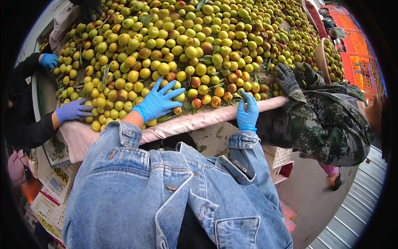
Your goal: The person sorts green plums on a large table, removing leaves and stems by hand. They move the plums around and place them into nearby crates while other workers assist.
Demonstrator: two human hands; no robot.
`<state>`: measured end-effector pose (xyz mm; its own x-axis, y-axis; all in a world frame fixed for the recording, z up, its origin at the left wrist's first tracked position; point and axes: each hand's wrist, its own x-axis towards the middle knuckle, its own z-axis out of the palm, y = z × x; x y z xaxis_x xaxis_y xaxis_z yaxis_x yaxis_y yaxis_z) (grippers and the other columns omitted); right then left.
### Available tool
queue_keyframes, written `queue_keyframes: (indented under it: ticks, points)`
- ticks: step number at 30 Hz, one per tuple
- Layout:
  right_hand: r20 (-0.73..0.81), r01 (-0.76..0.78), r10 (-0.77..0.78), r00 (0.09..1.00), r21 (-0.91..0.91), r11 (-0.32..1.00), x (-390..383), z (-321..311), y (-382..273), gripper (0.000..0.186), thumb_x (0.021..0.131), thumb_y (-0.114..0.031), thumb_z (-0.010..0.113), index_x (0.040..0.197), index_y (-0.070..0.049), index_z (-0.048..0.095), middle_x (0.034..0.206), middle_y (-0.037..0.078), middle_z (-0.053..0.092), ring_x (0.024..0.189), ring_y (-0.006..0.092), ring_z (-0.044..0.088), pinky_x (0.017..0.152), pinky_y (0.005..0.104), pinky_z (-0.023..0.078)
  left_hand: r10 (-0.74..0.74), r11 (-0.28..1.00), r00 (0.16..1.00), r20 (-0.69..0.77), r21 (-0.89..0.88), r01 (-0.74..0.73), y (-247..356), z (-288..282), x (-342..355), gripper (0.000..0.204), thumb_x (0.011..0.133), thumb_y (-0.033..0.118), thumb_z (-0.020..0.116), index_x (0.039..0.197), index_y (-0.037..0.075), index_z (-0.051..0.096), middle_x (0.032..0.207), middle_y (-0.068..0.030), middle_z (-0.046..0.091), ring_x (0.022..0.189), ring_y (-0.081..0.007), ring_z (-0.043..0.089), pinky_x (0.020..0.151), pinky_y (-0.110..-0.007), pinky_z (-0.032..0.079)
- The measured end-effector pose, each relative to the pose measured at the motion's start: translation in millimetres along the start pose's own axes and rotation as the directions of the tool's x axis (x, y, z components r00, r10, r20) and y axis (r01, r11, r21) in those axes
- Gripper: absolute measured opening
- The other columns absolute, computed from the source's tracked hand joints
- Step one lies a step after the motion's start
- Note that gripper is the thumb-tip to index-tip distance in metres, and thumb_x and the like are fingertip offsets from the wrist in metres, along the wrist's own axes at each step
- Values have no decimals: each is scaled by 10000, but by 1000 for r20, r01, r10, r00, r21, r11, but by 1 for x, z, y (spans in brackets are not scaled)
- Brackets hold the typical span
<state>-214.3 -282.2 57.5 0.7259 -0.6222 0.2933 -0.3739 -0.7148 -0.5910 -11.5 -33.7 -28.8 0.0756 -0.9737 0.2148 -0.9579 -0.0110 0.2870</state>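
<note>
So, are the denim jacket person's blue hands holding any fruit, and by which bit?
The left hand holds nothing; its fingers are spread over the fruit. Whether the right hand pinches anything can't be told.

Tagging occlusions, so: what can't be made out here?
All in the head view:
- Left hand: palm, hidden by its own back.
- Right hand: whether it holds anything, hidden by its own back.
- Lower layers: hidden by top fruit.
- Dark glove: wearer, cut off by upper edge.

Grey floor (317, 203) beside pale, ridged metal sheeting (360, 197).
</note>
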Motion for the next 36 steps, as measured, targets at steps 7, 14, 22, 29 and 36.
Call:
queue_keyframes:
  ticks: [7,14,22,29,36]
  points:
    - [127,34,2,992,-278,960,-4,-1,-5,255,773,-90,606,1024,-117,640,936,97,646,868,286,614,774,378,480,-132,988,988,81,93,124,-45,-21,-6,221,776,188,615,994,214,588,1432,22,340,1349,-225,282,1071,-549,182]
    - [457,-140,419,785,-528,838,22,7,-13,333,753,-367,663,987,-133,631,910,124,659,829,275,635,765,382,492,-264,949,956,128,210,234,-84,-42,-37,370,871,262,545,1237,245,492,1458,8,310,1342,-258,285,1081,-529,181]
    - [702,112,399,590,-560,821,17,60,-47,519,706,-409,714,1104,-103,581,1038,134,636,950,287,612,813,387,490,-687,726,602,-405,-373,578,-94,-61,-118,366,885,134,571,1245,91,521,1366,-123,428,1261,-264,409,1042,-368,333]
    - [608,-329,169,776,162,930,-9,88,-42,378,789,-142,671,1159,-129,594,794,81,658,686,147,599,665,285,495,-234,958,965,-117,-196,208,6,-42,-74,215,749,125,641,962,141,622,1007,-14,584,924,-222,556,802,-346,422]
    - [412,-266,164,896,202,943,-4,72,-35,268,823,-133,642,1091,-114,633,801,63,666,671,100,589,648,238,485,-104,980,972,209,187,65,29,-15,-47,101,747,149,551,837,136,596,897,-33,534,864,-212,508,682,-329,436]
